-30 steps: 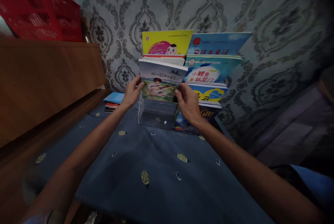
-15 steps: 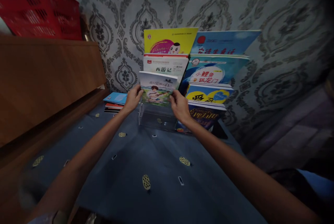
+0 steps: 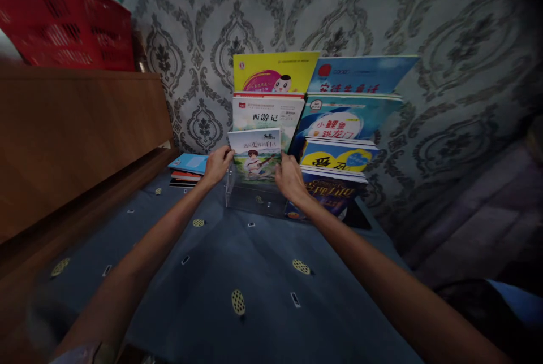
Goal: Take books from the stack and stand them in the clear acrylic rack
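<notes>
Between my two hands stands a small book (image 3: 257,155) whose cover shows a figure with a guitar. My left hand (image 3: 218,164) pinches its left edge, and my right hand (image 3: 291,176) is closed on its right edge. The book is in a clear tiered stand (image 3: 246,197), in front of a white book (image 3: 267,115) with black characters. A yellow book (image 3: 275,67) rises at the back of that column. To the right, the stand holds blue books (image 3: 335,118), a yellow-and-blue one (image 3: 339,155) and dark blue ones (image 3: 328,189).
A low pile of books (image 3: 189,167) lies left of the stand on the dark blue patterned cloth (image 3: 203,279). Further left is a wooden cabinet (image 3: 80,138) with a red basket (image 3: 68,22) on top. Patterned wallpaper (image 3: 203,64) covers the wall behind.
The small book has moved down and slightly back into the stand, and both hands have lowered with it. The view has shifted a little.
</notes>
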{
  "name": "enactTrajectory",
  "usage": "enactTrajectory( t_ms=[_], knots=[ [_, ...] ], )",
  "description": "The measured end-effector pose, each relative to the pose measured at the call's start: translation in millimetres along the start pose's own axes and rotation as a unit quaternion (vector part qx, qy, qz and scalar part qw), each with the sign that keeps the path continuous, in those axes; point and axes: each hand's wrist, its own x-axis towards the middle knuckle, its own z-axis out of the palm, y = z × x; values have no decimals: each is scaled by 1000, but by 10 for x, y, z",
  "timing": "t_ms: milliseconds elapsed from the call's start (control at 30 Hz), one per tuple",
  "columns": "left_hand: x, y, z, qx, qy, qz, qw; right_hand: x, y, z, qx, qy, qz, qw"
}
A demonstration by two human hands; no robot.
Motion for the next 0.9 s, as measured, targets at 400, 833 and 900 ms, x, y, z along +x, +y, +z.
enactTrajectory(
  t_ms=[400,833,900],
  knots=[
    [82,46,-17,24,32,-5,999,-130,-249,-67,-26,-123,85,988],
    [-42,44,-30,1,38,9,999,-194,-139,-10,27,-72,26,997],
    [-53,39,-38,-4,36,20,999,-217,-152,-5,33,-70,34,996]
  ],
)
